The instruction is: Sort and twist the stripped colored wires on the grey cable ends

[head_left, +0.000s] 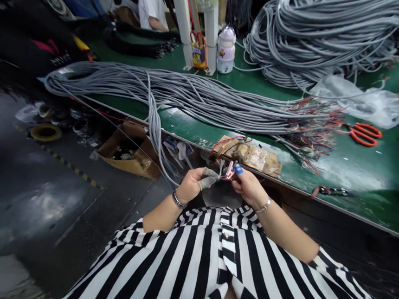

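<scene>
Just in front of my striped shirt, both hands meet at the table's near edge. My left hand (192, 184), with grey covers on its fingertips, is closed in a pinch on thin coloured wires (224, 177). My right hand (249, 187), with blue wrapping on the thumb, pinches a small pale pink-white connector (230, 168) beside those wires. Whether the wires sit inside the connector is too small to tell. Behind the hands a tape-wrapped brown block (259, 158) with red and black leads lies on the table edge.
A long bundle of grey cables (197, 96) with stripped ends lies across the green table (368, 169); several strands hang over its edge. Orange-handled scissors (364, 134), a coiled cable heap (321, 34), a bottle (226, 52) and a cardboard box (139, 158) are around. A person (151, 5) is behind.
</scene>
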Action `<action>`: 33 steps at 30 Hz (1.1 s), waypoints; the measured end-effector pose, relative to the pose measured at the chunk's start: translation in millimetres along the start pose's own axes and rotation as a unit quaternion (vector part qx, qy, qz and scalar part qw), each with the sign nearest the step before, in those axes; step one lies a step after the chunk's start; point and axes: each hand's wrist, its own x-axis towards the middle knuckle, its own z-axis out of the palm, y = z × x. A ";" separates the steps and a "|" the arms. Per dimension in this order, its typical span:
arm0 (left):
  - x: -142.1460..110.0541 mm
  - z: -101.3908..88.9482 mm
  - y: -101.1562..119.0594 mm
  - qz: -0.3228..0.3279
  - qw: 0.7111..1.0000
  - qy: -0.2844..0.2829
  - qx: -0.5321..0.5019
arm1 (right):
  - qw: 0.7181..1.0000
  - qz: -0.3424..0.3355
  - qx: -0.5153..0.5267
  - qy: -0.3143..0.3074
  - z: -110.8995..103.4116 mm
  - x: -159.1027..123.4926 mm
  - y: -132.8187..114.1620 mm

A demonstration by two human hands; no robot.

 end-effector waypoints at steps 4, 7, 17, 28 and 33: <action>-4.8 -2.7 -1.0 -0.007 0.999 -0.026 0.023 | 0.999 0.018 -0.037 0.015 -5.4 -7.3 4.0; -12.6 -3.0 -1.5 -0.010 0.997 -0.065 0.051 | 0.998 0.040 -0.056 -0.014 -6.1 -19.0 4.9; -28.9 -5.7 -3.4 -0.042 0.982 -0.171 0.068 | 0.942 -0.176 -0.236 0.164 -12.1 -32.1 -2.8; -17.0 -1.8 4.0 -0.088 0.987 -0.120 -0.062 | 0.754 -0.476 -0.452 -0.016 -16.1 -53.9 -9.6; -17.3 -5.8 7.9 -0.111 0.964 -0.238 -0.034 | 0.742 -0.404 -0.493 -0.209 -4.1 -43.8 -26.3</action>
